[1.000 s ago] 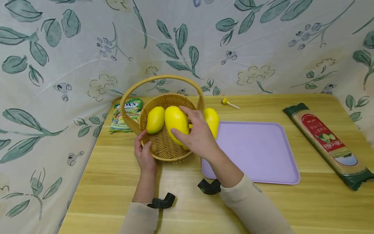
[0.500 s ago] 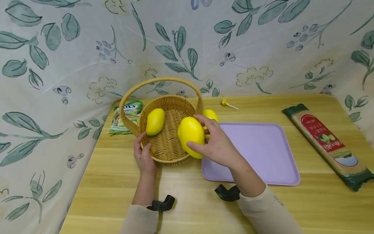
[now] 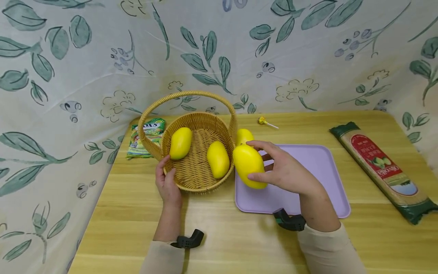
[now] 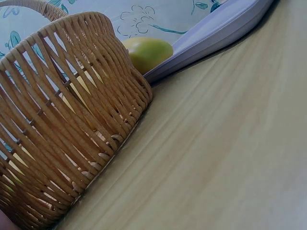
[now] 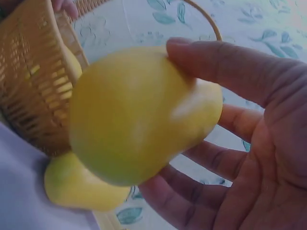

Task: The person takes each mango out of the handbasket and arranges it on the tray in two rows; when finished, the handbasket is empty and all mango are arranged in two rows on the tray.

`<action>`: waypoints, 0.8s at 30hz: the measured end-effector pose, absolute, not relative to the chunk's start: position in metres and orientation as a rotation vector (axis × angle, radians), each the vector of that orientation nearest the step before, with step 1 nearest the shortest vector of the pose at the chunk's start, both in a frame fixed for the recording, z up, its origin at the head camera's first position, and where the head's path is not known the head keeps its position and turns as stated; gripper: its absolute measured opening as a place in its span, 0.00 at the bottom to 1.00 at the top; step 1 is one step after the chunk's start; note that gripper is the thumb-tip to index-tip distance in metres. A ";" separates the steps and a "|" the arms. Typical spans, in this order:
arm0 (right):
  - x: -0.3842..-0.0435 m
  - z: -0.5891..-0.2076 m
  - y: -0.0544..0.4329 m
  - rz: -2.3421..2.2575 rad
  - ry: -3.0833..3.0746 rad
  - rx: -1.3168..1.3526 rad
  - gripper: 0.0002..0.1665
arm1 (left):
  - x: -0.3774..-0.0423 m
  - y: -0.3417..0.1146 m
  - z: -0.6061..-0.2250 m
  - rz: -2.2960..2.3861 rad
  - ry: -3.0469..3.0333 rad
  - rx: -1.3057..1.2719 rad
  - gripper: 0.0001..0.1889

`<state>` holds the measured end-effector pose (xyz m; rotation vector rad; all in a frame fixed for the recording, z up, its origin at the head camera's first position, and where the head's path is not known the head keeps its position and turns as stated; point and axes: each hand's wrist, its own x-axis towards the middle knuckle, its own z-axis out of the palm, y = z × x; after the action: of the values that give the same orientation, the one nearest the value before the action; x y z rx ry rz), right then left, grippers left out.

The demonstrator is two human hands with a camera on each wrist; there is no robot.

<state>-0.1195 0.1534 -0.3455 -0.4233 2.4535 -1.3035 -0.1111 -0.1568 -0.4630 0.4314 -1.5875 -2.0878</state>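
Observation:
My right hand (image 3: 291, 171) grips a yellow mango (image 3: 249, 165) between thumb and fingers, above the left part of a lilac tray (image 3: 321, 182). In the right wrist view this mango (image 5: 139, 115) fills the middle. My left hand (image 3: 169, 186) pinches the left front rim of a round wicker basket (image 3: 195, 182) with a tall handle. Two mangoes lie inside it, one (image 3: 181, 143) at the left and one (image 3: 218, 160) at the right. Another mango (image 3: 245, 135) lies outside, by the basket's right side, partly hidden behind the held one.
A green candy bag (image 3: 150, 133) lies behind the basket's left side. A lollipop (image 3: 267, 121) rests near the table's back edge. At the right lies a long pack of noodles (image 3: 380, 167). Floral cloth (image 3: 212, 57) hangs behind the wooden table (image 3: 219, 236).
My right hand has lifted one mango out of the basket and carried it right, over the tray's left side. The left hand stays at the basket rim.

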 end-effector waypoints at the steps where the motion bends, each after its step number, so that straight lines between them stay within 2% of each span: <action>1: -0.121 -0.347 0.157 -1.291 2.455 -0.403 0.47 | -0.111 -0.157 -0.463 -2.088 -1.589 0.432 0.23; 9: -0.134 -0.354 0.180 -1.196 2.550 -0.246 0.48 | -0.111 -0.157 -0.464 -2.093 -1.585 0.422 0.23; 24: -0.156 -0.377 0.213 -1.344 2.547 0.148 0.55 | -0.111 -0.157 -0.465 -2.099 -1.568 0.397 0.23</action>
<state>-0.1557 0.2130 -0.3768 0.1485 2.5466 -1.3440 -0.1113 -0.1570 -0.4645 0.3975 -1.5675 -2.0990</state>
